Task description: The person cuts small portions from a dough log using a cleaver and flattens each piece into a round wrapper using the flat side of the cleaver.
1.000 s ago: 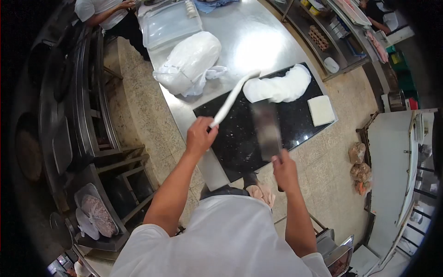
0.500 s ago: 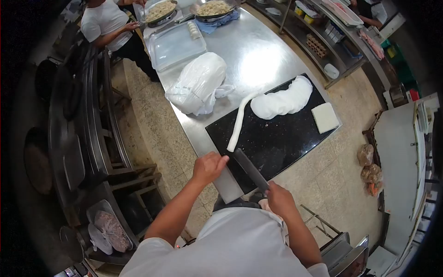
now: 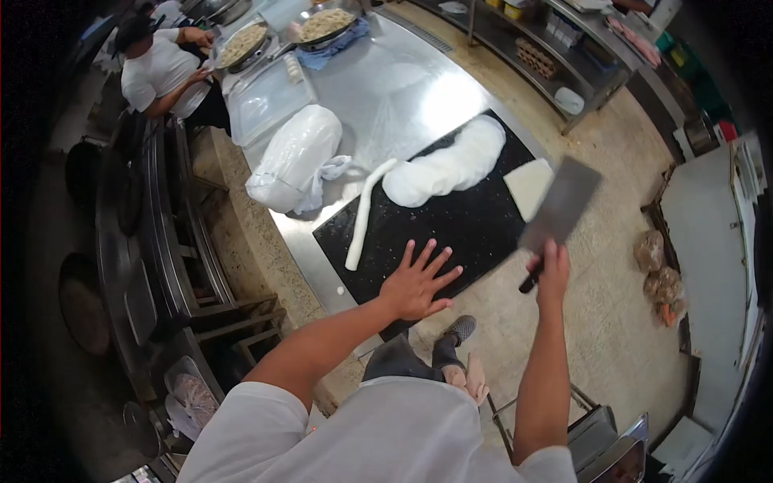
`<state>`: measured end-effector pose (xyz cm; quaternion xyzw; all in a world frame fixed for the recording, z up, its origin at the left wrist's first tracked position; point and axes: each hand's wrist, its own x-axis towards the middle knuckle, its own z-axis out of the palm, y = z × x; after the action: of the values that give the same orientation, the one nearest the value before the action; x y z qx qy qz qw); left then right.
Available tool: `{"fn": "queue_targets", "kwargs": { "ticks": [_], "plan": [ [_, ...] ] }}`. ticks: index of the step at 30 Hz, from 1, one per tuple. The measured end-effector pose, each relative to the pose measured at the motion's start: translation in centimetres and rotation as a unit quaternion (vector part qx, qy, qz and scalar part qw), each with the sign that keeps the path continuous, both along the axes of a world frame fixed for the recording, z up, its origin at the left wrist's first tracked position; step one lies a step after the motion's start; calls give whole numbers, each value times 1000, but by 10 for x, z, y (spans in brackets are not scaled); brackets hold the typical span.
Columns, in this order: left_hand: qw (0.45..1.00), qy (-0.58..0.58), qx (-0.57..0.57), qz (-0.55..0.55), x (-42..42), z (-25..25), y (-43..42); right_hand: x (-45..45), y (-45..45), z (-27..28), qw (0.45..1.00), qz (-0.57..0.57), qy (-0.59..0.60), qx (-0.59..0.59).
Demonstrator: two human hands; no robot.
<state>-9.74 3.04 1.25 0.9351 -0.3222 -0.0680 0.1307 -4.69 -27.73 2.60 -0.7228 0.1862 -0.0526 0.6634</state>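
Observation:
My left hand [image 3: 415, 286] is spread flat, palm down, at the near edge of a black board [image 3: 459, 229], holding nothing. My right hand [image 3: 551, 274] grips the dark handle of a cleaver [image 3: 568, 201], its wide blade raised off the board's right side. A white dough rope [image 3: 366, 213] lies along the board's left part, apart from my left hand. Farther back, thin round dough sheets [image 3: 447, 165] overlap in a row. The blade partly covers a pale square slab [image 3: 527, 187] at the board's right corner. One small white bit [image 3: 340, 291] rests on the metal edge.
On the steel table [image 3: 386, 88], a white plastic-wrapped bundle [image 3: 298, 153] sits beside the board. Behind it are a clear tray [image 3: 266, 109] and pans of food [image 3: 322, 26]. Another person [image 3: 173, 72] stands at the far left. Metal shelves [image 3: 531, 68] line the back right.
My right hand has lifted the cleaver from the board's near edge and swung it out right. My left hand has moved right over the board, its fingers now spread. The view has shifted.

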Motion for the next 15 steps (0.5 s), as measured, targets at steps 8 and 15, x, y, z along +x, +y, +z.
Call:
{"fn": "queue_targets", "kwargs": {
  "ticks": [8, 15],
  "plan": [
    [997, 23, -59, 40, 8, 6, -3, -43, 16, -1, 958, 115, 261, -3],
    [987, 11, -45, -153, 1, -11, 18, -137, 97, -20, 852, 445, 241, -131]
  ]
}}
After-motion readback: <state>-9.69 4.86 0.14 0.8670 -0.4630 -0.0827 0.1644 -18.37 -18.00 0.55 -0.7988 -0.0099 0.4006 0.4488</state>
